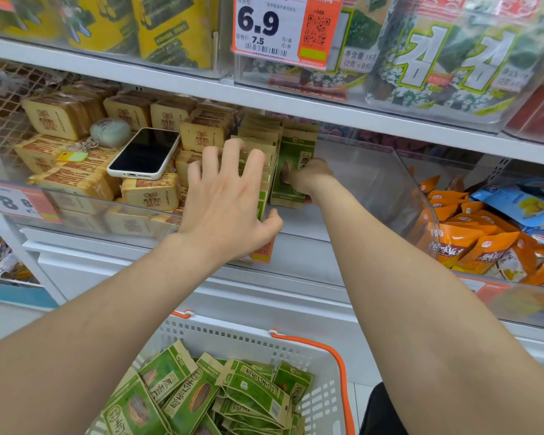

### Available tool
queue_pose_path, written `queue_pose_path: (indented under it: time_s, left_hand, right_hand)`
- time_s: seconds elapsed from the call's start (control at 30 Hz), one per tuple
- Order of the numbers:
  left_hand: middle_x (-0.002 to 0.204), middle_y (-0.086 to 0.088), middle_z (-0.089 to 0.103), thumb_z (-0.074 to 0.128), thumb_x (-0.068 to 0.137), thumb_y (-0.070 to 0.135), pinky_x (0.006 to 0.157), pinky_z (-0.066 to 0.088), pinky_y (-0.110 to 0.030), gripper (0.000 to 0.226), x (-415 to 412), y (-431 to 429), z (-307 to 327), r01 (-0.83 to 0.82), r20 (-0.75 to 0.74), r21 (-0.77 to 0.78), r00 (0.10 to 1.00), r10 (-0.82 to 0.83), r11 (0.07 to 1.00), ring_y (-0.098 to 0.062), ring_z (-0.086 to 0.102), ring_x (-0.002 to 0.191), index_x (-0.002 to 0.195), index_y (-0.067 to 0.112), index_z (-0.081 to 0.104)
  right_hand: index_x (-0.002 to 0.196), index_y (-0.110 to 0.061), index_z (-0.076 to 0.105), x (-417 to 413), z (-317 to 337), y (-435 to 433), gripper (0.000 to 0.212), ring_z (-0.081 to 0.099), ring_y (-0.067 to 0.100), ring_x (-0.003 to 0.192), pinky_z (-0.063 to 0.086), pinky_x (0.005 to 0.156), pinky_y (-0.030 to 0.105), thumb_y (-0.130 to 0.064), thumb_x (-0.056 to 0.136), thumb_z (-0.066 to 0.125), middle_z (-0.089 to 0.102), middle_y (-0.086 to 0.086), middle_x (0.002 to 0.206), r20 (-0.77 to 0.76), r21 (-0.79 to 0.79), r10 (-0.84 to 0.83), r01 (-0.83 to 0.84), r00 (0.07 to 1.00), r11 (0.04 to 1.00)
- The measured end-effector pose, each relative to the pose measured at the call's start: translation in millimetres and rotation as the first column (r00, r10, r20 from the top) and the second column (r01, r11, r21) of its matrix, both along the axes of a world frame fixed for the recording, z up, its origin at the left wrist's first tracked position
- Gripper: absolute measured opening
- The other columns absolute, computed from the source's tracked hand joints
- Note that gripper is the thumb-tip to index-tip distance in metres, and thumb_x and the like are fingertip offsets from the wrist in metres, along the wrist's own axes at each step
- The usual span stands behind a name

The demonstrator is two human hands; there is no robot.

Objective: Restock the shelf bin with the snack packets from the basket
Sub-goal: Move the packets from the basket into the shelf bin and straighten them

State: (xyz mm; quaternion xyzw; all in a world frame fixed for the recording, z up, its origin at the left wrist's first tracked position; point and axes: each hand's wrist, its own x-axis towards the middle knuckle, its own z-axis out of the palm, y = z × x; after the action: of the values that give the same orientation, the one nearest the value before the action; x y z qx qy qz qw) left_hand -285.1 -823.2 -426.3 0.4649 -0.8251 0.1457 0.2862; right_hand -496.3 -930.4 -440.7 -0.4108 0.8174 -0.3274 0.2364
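A clear shelf bin (374,174) holds a row of green and tan snack packets (259,133) standing upright at its left end. My left hand (230,196) is spread open over the bin's front edge, its fingers against the tops of that row. Reaching into the bin, my right hand (311,177) grips the front packet (292,152) and holds it upright against the row. Below, a white basket (252,337) with orange handles contains several more green packets (220,394) lying loose.
A phone (145,153) and a fluffy keychain (110,131) lie on tan packets (151,193) in the bin to the left. Orange and blue packets (471,243) fill the bin to the right. Seaweed packs and a 6.9 price tag (274,26) are on the shelf above.
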Motion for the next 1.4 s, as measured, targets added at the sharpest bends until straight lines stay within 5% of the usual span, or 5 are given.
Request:
queue_pose_path:
  time_s: [0.9, 1.0, 1.13, 1.27, 1.4]
  left_hand:
    - [0.151, -0.020, 0.040, 0.061, 0.078, 0.046, 0.110, 0.034, -0.055, 0.066, 9.6, 32.2, 10.8, 0.113, 0.004, -0.066, 0.994, -0.113, 0.991, -0.045, 0.036, 0.139, 0.135, 0.012, 0.054]
    - [0.109, -0.012, 0.050, 0.061, 0.083, 0.033, 0.077, 0.038, -0.043, 0.026, 13.3, 45.5, 12.9, 0.243, -0.003, -0.190, 0.969, -0.248, 0.951, -0.035, 0.047, 0.100, 0.098, 0.012, 0.055]
    - [0.075, 0.004, 0.057, 0.056, 0.090, 0.037, 0.054, 0.042, -0.035, 0.018, 22.6, 64.4, -7.9, 0.322, 0.078, 0.079, 0.942, -0.328, 0.944, -0.028, 0.059, 0.070, 0.078, 0.023, 0.052]
    - [0.090, 0.004, 0.069, 0.052, 0.094, 0.043, 0.063, 0.049, -0.034, 0.019, 26.5, 80.7, -47.0, 0.137, 0.354, 0.498, 0.870, -0.344, 0.857, -0.028, 0.067, 0.087, 0.092, 0.028, 0.064]
    - [0.110, 0.001, 0.071, 0.055, 0.099, 0.042, 0.084, 0.054, -0.034, 0.021, 22.7, 111.1, -80.5, 0.019, 0.410, 0.774, 0.746, -0.525, 0.632, -0.025, 0.066, 0.103, 0.109, 0.029, 0.069]
  right_hand:
    - [0.104, -0.010, 0.057, 10.3, 35.8, 71.2, 0.022, 0.063, 0.028, 0.098, 0.048, 0.074, 0.033, -0.029, 0.096, 0.061, 0.062, 0.009, 0.107, -0.263, 0.016, 0.096, -0.095, 0.960, 0.995]
    - [0.108, -0.005, 0.062, 21.1, 42.8, 107.7, 0.022, 0.059, 0.037, 0.096, 0.048, 0.076, 0.037, -0.018, 0.094, 0.051, 0.061, 0.016, 0.106, -0.503, -0.115, 0.125, -0.209, 0.855, 0.971]
    - [0.102, -0.011, 0.066, 39.5, 40.4, 165.0, 0.021, 0.064, 0.040, 0.088, 0.053, 0.070, 0.045, -0.016, 0.088, 0.051, 0.070, 0.013, 0.096, -0.787, -0.244, 0.110, -0.469, 0.608, 0.849]
    - [0.088, -0.012, 0.061, 56.3, 19.0, 223.0, 0.020, 0.060, 0.036, 0.070, 0.036, 0.051, 0.035, -0.023, 0.084, 0.045, 0.064, 0.006, 0.076, -0.890, -0.186, 0.179, -0.694, 0.419, 0.696]
    - [0.101, -0.015, 0.061, 67.0, -20.9, 264.0, 0.018, 0.066, 0.037, 0.086, 0.038, 0.059, 0.037, -0.027, 0.095, 0.049, 0.069, 0.007, 0.094, -0.807, 0.309, 0.564, -0.689, 0.176, 0.656]
